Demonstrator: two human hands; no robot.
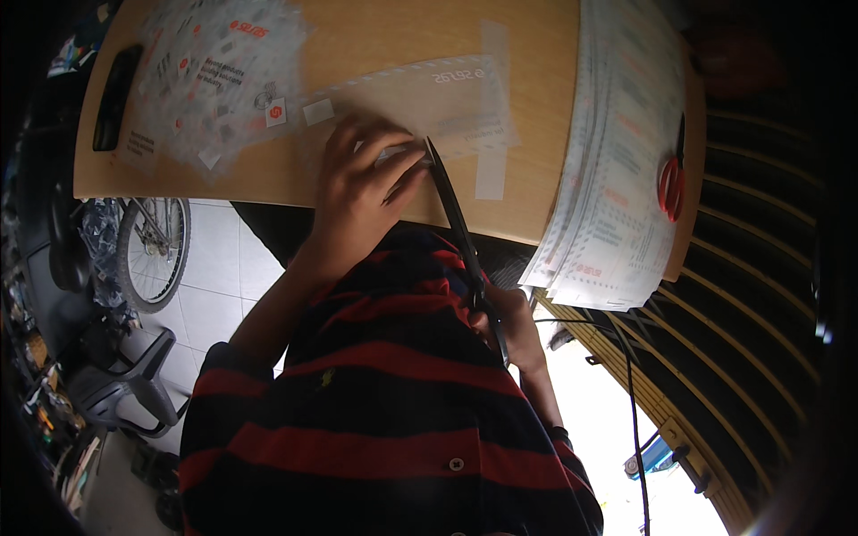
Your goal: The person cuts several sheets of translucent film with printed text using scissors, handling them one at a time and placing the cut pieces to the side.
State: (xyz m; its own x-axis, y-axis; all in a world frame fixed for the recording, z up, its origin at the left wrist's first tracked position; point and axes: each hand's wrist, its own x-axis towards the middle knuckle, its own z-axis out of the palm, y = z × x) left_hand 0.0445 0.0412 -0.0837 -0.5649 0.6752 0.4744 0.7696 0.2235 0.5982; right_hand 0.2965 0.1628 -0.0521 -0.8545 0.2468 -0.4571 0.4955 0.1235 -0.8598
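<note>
My left hand (359,183) bends over the near edge of the wooden table, its fingertips and thumb closed on the near side of a translucent printed plastic bag (402,94). That bag lies flat, with a pale strip of tape (491,174) beside its right end and a small white label (318,111) at its left. In my right hand (511,323), held low in front of my body, is a pair of long black scissors (456,213). Their blades slant up and left, and the tips come close to my left fingertips. The fingers of my right hand wrap round the handles, partly hidden.
A loose heap of printed clear bags (214,80) covers the table's left, beside a black phone (117,98). On the right, a tall stack of printed bags (594,192) bears red-handled scissors (670,188). A slatted shutter (760,192) stands beyond; a bicycle wheel (181,259) and chair (125,380) stand left.
</note>
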